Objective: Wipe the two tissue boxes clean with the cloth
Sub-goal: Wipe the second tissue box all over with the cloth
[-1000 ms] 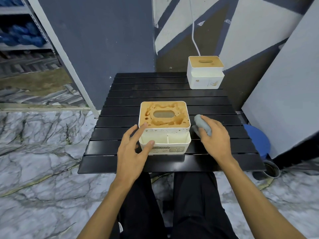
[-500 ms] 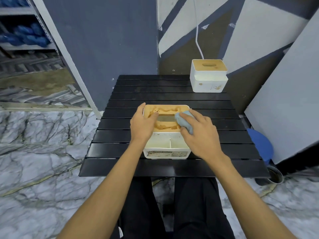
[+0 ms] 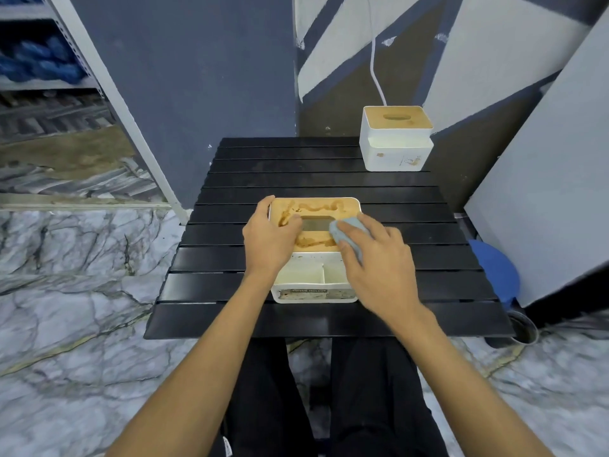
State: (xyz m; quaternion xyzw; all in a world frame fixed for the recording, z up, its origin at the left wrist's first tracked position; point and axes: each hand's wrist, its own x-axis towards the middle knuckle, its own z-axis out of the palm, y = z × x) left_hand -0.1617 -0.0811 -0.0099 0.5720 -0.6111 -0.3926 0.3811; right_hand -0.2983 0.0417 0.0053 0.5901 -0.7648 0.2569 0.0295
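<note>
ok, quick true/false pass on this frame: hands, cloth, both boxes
1. The right hand holds the cloth on the near box. True.
2. The left hand lies flat on the table. False: it grips the near box's left edge.
3. The near box's lid is clean. False: brown smears show on it.
4. The far box stands at the table's far right corner, with no hand on it. True.
5. The two boxes touch. False: they stand well apart, with bare slats between them.
</note>
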